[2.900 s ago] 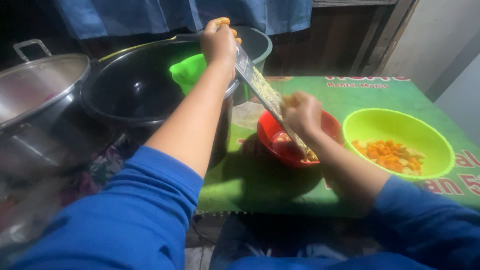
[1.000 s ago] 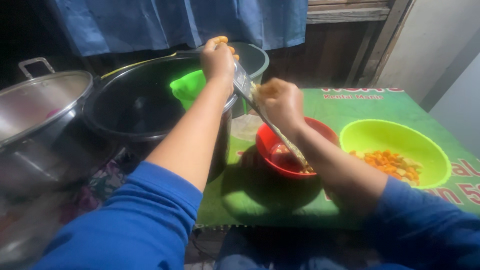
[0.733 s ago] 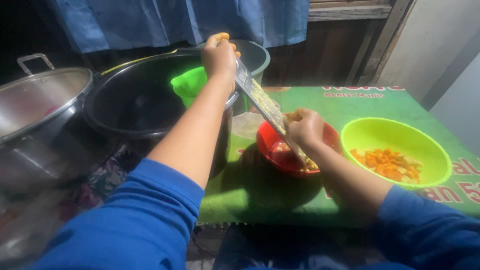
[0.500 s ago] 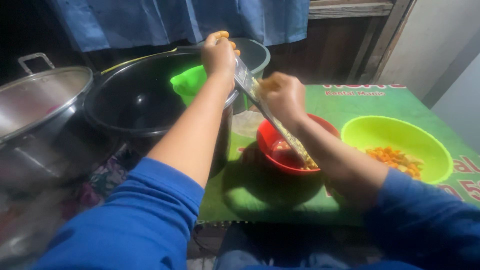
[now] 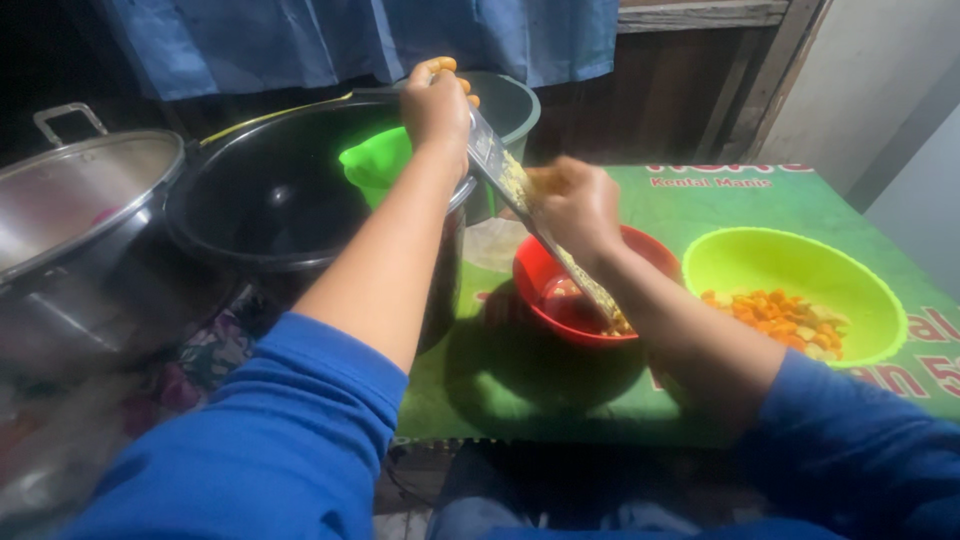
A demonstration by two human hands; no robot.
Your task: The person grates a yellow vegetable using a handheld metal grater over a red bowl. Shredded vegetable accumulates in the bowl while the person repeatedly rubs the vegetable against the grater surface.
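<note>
Head view, looking down: the left hand (image 5: 437, 100) has its fingers wrapped tight around the top end of a flat metal grater (image 5: 520, 195), which slants down from there so that its lower end rests inside the red bowl (image 5: 545, 285) on the green worktop (image 5: 740, 205). The right hand (image 5: 575, 205), blurred, has its fingers closed on a small yellowish piece of food pressed against the upper face of the grater, with pale shreds clinging to the blade. Just right of the red bowl stands a lime-green bowl (image 5: 790, 265) of orange chunks (image 5: 790, 325); left of it sit a large black pot (image 5: 270, 205) and a steel pot (image 5: 85, 210).
</note>
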